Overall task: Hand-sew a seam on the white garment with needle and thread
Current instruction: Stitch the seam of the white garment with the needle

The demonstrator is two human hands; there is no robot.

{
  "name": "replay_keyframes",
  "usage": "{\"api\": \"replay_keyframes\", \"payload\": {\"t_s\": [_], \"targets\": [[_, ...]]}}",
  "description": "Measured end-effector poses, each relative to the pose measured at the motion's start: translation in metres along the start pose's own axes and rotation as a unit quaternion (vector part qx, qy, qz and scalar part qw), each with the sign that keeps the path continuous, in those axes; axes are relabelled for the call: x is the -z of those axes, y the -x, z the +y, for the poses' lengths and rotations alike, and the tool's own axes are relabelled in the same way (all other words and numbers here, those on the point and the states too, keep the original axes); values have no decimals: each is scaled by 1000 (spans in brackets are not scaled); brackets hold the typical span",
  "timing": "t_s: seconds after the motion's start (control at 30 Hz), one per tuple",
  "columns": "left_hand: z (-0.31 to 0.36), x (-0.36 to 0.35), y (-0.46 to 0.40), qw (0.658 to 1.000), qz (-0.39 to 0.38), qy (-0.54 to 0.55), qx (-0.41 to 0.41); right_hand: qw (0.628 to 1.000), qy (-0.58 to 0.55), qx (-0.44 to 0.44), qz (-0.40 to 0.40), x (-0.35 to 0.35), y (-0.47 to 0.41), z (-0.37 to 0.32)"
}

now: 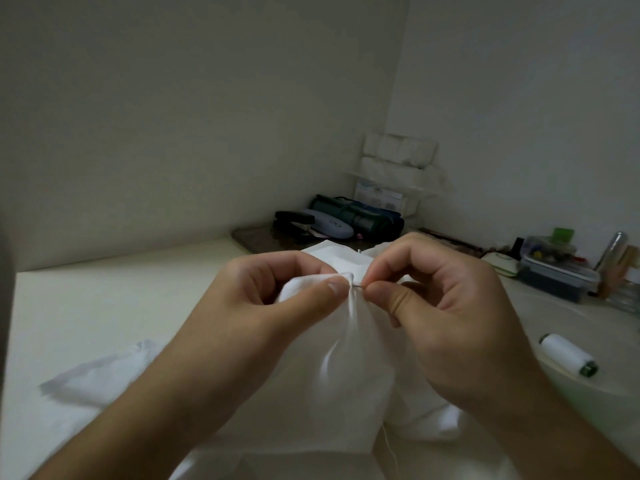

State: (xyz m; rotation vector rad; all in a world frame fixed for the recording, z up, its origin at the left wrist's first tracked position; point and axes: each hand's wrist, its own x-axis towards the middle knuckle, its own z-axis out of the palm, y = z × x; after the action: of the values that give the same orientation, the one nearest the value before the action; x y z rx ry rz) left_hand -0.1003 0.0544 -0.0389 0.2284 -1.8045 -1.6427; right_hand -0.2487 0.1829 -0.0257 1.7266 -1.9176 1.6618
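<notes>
While your left hand (277, 292) pinches a bunched fold of the soft white garment (349, 368) above the table (104, 306), your right hand (446, 306) grips the thin metal needle (359, 287) at the fold.

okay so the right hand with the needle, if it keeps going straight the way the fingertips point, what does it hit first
The right hand pinches the needle, pointing left. First in line is the bunched fold of white garment, then the left hand thumb gripping it. Depth looks matched, though one view can't confirm.
</notes>
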Motion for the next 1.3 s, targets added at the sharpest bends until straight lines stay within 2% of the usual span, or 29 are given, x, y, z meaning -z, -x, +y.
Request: {"api": "replay_keyframes", "payload": {"t_s": [0.13,0.33,0.43,0.53,0.67,0.8,0.93,1.1,1.3], "targets": [[-1,-1,-1,1000,-13,-22,6,1000,2,18,-10,-1,2,-1],[-4,-1,-2,999,-12,-19,23,998,-55,22,-4,-3,3,-1],[-3,-2,-2,1000,-17,-18,19,999,-35,23,-10,1,3,1],[-4,-2,-3,999,-14,-49,4,998,-13,44,-41,3,3,2],[-6,-1,-4,997,-34,-66,7,994,-43,63,-77,-2,3,2],[-7,-1,-4,996,-37,-83,11,995,-63,60,-46,-6,1,8],[-6,-2,-4,995,-27,-93,6,984,-169,51,-19,-5,0,9],[-7,-4,-3,995,-21,-100,11,952,-306,19,19,-1,0,7],[-9,-2,-3,996,-2,-84,39,930,-362,-25,61,8,-5,-2]]}}
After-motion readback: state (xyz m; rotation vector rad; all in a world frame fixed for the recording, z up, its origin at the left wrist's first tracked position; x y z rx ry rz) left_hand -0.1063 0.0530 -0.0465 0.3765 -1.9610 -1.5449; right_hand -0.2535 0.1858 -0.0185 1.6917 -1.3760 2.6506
